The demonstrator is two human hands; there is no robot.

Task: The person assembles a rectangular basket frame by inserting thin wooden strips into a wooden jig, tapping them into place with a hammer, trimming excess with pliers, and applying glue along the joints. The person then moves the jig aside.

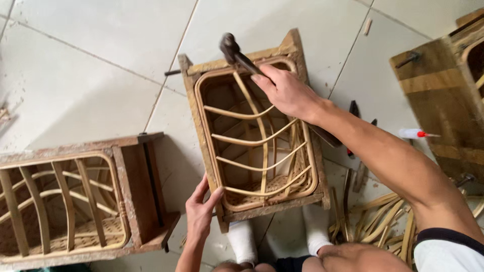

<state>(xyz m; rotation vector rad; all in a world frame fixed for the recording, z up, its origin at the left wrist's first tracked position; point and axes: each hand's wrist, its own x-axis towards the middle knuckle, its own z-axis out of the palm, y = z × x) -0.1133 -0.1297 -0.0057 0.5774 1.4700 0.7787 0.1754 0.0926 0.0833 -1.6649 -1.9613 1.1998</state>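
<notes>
**Hammering at the far rail of the rattan crate frame**

We had the wooden crate frame (258, 201) standing on the tile floor (91, 65) right in front of our white-socked feet (242, 242), open face up, with its bent rattan loop and curved cross slats showing inside. Our right hand (288, 93) was over the frame's far end, fingers wrapped closed around the handle of a hammer (233, 50); the dark head sat at the frame's far rail, touching or just above it, we could not tell which. Our left hand (200, 211) was at the frame's near-left corner, fingers spread and pressed flat against the post, clamping nothing.

Judgement: we were mid-fastening, working the rattan loop onto the far rail while the left hand braced the frame. The next blow called for a steady brace at that corner and a short, square strike, as the rattan loop lay just beside the strike point and could bruise or split.

Packages and labels: none readable. Right of the frame, near it, a small white glue bottle with a red tip (414, 133) lay on its side against a wooden jig block (438, 100). Nearer the frame's right side were dark-handled tools (353, 108) with a red mark. Loose rattan strips (383, 221) lay right of the frame's near end. A second, finished crate frame (75, 201) lay left of the frame, apart from it.
</notes>
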